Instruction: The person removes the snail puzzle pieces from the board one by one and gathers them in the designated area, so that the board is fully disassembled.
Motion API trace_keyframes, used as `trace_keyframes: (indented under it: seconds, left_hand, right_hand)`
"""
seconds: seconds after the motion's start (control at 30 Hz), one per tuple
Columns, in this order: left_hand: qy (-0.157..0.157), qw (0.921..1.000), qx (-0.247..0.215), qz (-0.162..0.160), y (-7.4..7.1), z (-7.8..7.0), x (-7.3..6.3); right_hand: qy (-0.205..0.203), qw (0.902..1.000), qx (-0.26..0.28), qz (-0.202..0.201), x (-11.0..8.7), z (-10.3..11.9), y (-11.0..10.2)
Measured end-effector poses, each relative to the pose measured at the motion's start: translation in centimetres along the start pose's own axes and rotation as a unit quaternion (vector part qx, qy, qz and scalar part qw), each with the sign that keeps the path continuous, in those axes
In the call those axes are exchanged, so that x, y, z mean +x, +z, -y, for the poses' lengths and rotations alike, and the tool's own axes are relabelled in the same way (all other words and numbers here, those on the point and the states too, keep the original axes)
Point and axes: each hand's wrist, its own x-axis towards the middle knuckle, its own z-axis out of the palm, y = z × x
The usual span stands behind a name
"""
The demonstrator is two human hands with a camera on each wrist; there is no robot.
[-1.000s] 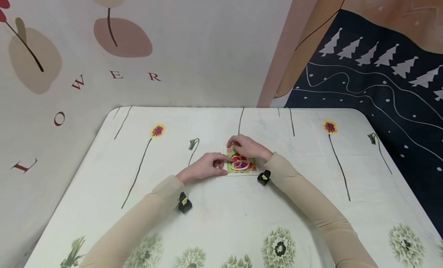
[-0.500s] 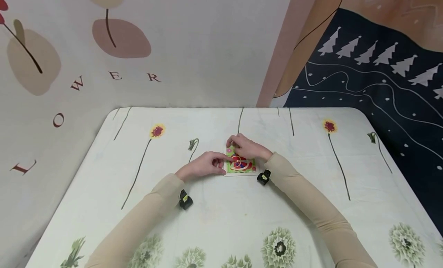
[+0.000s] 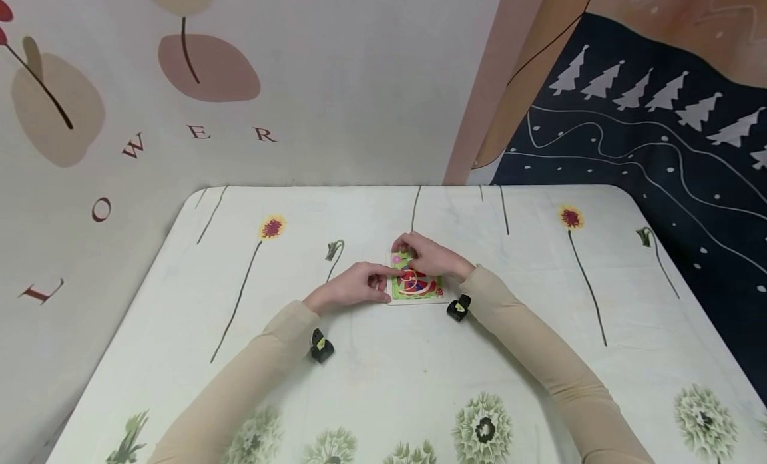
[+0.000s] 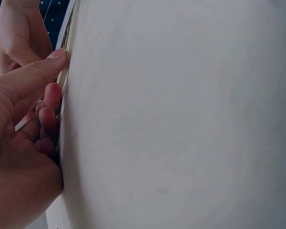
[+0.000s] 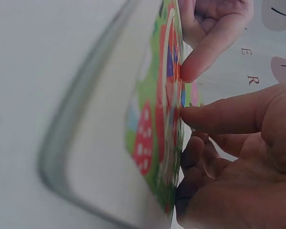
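Picture board [image 3: 419, 289]: just right of centre in the head view, lying flat, partly covered by both hands; green ground with a red, cream and blue design, pink flower at upper left, white border around
Left hand [image 3: 353, 288]: at the centre of the head view, left of the board; index finger [image 3: 391, 271] stretched straight with tip on the printed design, thumb at the lower left corner, remaining fingers bent inward
Right hand [image 3: 434, 256]: over the upper part of the board; fingers bent, fingertips touching the printed face in the right wrist view; impossible to tell a pinch from a plain press
Fingertips together: at the middle of the right wrist view, left index tip above, right fingertip just below, near each other
Red spotted patch [image 5: 144, 138]: white-dotted, left of centre in the right wrist view, near a corner of the printed face
Sleeves: beige, left one [image 3: 240, 384] from the lower left, right one [image 3: 539, 357] from the lower right
Wrist cameras: black, left one [image 3: 321, 349] and right one [image 3: 459, 308] beneath the cuffs
Tablecloth [image 3: 377, 384]: white, with dandelion prints along the bottom of the frame
Backdrop [image 3: 359, 104]: pale, lettered at left
Navy panel [image 3: 599, 138]: upper right, with white trees
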Motion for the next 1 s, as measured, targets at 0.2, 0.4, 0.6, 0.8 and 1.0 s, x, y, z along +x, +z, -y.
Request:
trace_keyframes:
  seconds: [0.2,0.4,0.6,0.8,1.0]
  left_hand:
    - [0.002,1.0000,0.001,0.001,0.0,0.0,0.0]
    - [-0.002,1.0000,0.002,0.008,-0.2,-0.1,0.0]
    - [-0.003,0.9999,0.005,0.016,-0.3,-0.1,-0.1]
    - [-0.015,0.9997,0.001,0.018,-0.2,-0.1,-0.1]
    - [-0.019,0.9997,-0.005,0.016,-0.2,-0.1,-0.1]
  right_hand:
    - [0.000,0.9997,0.023,-0.009,-0.2,-0.1,0.0]
    - [-0.018,0.9980,0.056,-0.024,-0.4,-0.2,0.0]
    - [-0.002,0.9963,0.067,-0.055,-0.6,-0.2,0.0]
    - [0.011,0.9935,0.072,-0.088,-0.9,-0.3,-0.1]
    - [-0.001,0.9910,0.089,-0.100,-1.4,-0.4,-0.6]
